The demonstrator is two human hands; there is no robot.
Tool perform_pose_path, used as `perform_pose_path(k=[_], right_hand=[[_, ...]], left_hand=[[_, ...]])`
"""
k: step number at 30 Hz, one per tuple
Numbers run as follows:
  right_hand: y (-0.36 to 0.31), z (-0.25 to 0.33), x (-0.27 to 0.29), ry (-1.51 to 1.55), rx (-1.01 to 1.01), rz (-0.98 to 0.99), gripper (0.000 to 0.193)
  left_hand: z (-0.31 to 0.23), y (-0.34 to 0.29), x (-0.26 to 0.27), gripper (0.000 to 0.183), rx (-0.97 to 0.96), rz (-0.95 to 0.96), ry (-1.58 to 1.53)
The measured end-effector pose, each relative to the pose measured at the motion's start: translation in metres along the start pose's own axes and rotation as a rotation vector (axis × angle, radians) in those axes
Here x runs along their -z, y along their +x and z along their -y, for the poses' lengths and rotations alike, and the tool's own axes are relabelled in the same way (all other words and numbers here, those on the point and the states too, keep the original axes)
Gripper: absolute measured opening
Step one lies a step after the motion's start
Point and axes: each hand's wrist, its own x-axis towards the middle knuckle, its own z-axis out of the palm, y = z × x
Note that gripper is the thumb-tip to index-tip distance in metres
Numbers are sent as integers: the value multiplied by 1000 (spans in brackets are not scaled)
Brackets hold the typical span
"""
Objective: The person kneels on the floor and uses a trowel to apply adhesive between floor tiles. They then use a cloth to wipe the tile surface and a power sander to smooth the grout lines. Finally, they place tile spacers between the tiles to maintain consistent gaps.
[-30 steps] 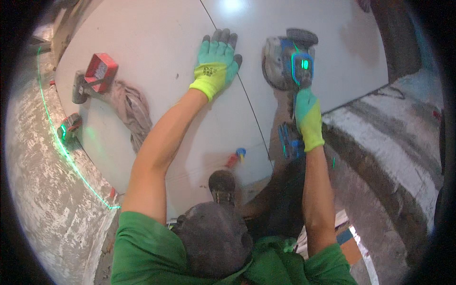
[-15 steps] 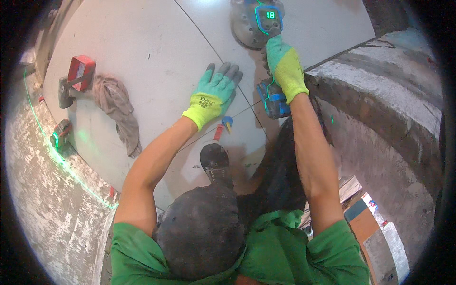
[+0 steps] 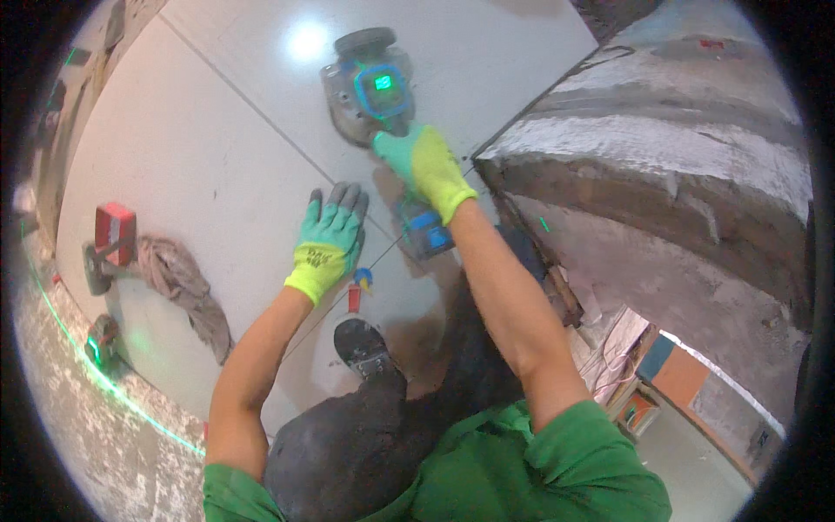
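Note:
My right hand (image 3: 422, 170) is wrapped around the handle of a cordless tile vibrator (image 3: 372, 122), which has a round base, a blue-edged lit display and a blue-and-black battery (image 3: 426, 233). The tool's base rests on a large pale tile (image 3: 487, 70), beyond the seam. Spread flat with its fingers apart, my left hand (image 3: 329, 239) presses on the tiles beside a joint. Both hands wear green-and-yellow gloves. Just below the left hand lie a small blue-and-yellow piece (image 3: 363, 278) and a red wedge (image 3: 354, 298), near my shoe (image 3: 361, 344).
At left are a hammer (image 3: 97, 268), a red box-shaped item (image 3: 115, 228), a crumpled cloth (image 3: 181, 287) and a laser level (image 3: 102, 341) casting a green line. A rough concrete ledge (image 3: 626, 157) rises at right. Boards and cables (image 3: 613, 352) lie at lower right.
The view has shifted, so the scene sits lower and further left. My right hand has moved the tile vibrator leftward over the tile. My left hand stays flat beside the joint.

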Motion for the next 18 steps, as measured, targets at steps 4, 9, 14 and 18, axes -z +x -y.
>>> perform_pose_path(k=[4,9,14,18], right_hand=[[26,52,-14,57,44,6,55],[65,109,-29,280,279,-184,50],[-43,-23,-16,-28,-24,-166,58],[-73,-89,-17,-217,-285,-98,66]], left_hand=[[1,-1,5,48,-14,124,25],[1,1,5,51,-15,111,61],[-2,3,2,58,1,81,97],[-2,3,2,60,-15,79,135]])
